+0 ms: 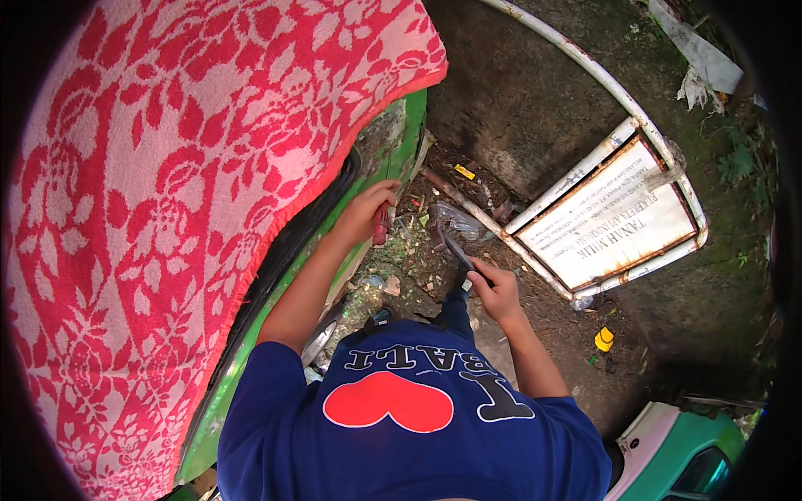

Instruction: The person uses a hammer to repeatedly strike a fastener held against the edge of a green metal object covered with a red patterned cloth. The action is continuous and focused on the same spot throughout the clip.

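Note:
My left hand [365, 212] is beside the green vehicle body [408, 138], its fingers closed around a small dull-red piece [381, 227] whose kind I cannot make out. The hand hides part of that piece. To the right and nearer to me, my right hand [496, 292] grips a slim dark tool [459, 254] by its near end. The tool slants up and left toward the littered ground, and its far end is too unclear to name.
A red and pink floral blanket [167, 184] drapes over the green vehicle. On the right leans a rusty white pipe frame with a sign panel [606, 221]. Clear plastic [459, 220], yellow scraps [604, 339] and rubble litter the ground. A green and white vehicle part [685, 455] is at lower right.

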`<state>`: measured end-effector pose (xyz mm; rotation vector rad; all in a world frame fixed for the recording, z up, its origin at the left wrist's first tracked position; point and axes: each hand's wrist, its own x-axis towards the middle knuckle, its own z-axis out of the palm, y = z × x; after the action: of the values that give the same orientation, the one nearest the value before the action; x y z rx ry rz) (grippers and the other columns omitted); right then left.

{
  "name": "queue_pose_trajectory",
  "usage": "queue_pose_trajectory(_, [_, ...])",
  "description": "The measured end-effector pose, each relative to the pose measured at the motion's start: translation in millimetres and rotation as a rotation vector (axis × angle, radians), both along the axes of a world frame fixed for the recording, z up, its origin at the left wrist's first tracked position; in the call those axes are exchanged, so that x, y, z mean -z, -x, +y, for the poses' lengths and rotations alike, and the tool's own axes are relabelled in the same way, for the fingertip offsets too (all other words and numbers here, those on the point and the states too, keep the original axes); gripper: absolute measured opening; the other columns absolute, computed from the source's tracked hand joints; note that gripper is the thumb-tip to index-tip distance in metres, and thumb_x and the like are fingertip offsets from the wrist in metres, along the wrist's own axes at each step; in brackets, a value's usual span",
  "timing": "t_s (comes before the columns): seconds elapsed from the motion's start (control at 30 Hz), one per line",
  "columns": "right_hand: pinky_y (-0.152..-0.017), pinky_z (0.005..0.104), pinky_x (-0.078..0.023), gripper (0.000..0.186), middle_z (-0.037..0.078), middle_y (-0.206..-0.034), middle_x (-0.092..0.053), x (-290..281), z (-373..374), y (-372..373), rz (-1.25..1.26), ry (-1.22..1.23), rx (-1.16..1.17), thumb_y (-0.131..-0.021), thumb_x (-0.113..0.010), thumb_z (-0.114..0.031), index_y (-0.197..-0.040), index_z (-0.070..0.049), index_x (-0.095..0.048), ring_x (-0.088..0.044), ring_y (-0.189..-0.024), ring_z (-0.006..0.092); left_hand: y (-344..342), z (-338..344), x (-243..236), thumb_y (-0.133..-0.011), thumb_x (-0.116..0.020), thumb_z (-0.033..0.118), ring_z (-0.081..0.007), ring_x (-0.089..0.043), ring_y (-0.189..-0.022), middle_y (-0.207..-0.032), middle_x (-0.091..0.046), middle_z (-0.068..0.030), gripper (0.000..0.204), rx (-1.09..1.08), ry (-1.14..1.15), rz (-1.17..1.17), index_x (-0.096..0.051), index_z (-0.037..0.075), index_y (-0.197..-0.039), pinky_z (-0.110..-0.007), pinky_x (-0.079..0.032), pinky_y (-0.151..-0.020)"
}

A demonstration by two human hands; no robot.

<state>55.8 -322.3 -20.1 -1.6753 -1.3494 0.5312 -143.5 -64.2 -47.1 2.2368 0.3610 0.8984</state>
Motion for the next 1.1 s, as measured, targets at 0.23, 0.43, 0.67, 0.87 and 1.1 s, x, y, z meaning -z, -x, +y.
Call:
queue_pose_trajectory(0.23, [-0.052,0.0236,-0.045,0.025,0.002,-0.071,-0.063,0.5,0.6,-8.9,0.280,0.094,0.117,-0.085,-0.070,-0.010,-0.107,0.001,-0.066,-0.058,-0.055,0.0077,0.2,-1.7,-8.8,-0.069,-0.063,-0.011,-0.0345,-0.061,-0.108,-0.124,-0.061,-0.0155,0.040,-0.128,-0.125,-0.112,-0.064,0.004,-0.106,-0.037,-0.050,-0.091])
queue_pose_trajectory(0.43, [-0.052,0.0227,-0.045,0.023,0.002,-0.077,-0.060,-4.6,3.3,-21.4,0.508,-0.026,0.129,-0.086,-0.067,-0.004,-0.108,0.003,-0.063,-0.056,-0.058,0.0072,-17.3,-8.2,-4.6,-0.091,-0.064,0.010,-0.0217,-0.062,-0.106,-0.112,-0.063,-0.0129,0.016,-0.075,0.301,-0.427,-0.063,-0.001,-0.103,-0.031,-0.051,-0.086])
queue_pose_trajectory(0.67, [-0.052,0.0221,-0.044,0.023,0.002,-0.082,-0.061,-2.1,6.0,-59.3,0.586,0.013,0.165,-0.087,-0.066,-0.004,-0.109,0.003,-0.061,-0.056,-0.063,0.0064,-40.5,-5.0,-14.2,-0.085,-0.066,-0.006,-0.0238,-0.061,-0.098,-0.112,-0.061,-0.0134,0.018,-0.325,0.108,-0.310,-0.060,0.001,-0.100,-0.031,-0.049,-0.085])
queue_pose_trajectory(0.87, [-0.052,0.0212,-0.043,0.023,0.001,-0.075,-0.060,9.5,43.7,-112.1,0.622,0.054,0.096,-0.088,-0.066,-0.007,-0.108,0.003,-0.062,-0.056,-0.058,0.0064,-61.7,-6.7,-18.7,-0.095,-0.060,0.012,-0.0232,-0.059,-0.109,-0.117,-0.061,-0.0133,0.016,-0.381,0.254,-0.329,-0.056,0.003,-0.107,-0.035,-0.046,-0.096])
queue_pose_trajectory(1.1, [-0.052,0.0222,-0.043,0.024,0.001,-0.072,-0.060,-4.0,94.9,-178.8,0.609,0.079,-0.126,-0.087,-0.067,-0.006,-0.108,0.004,-0.063,-0.055,-0.057,0.0073,-90.3,-17.8,-30.5,-0.095,-0.057,0.006,-0.0238,-0.057,-0.112,-0.118,-0.061,-0.0141,0.015,-0.526,0.232,-0.325,-0.056,0.002,-0.109,-0.035,-0.043,-0.099])
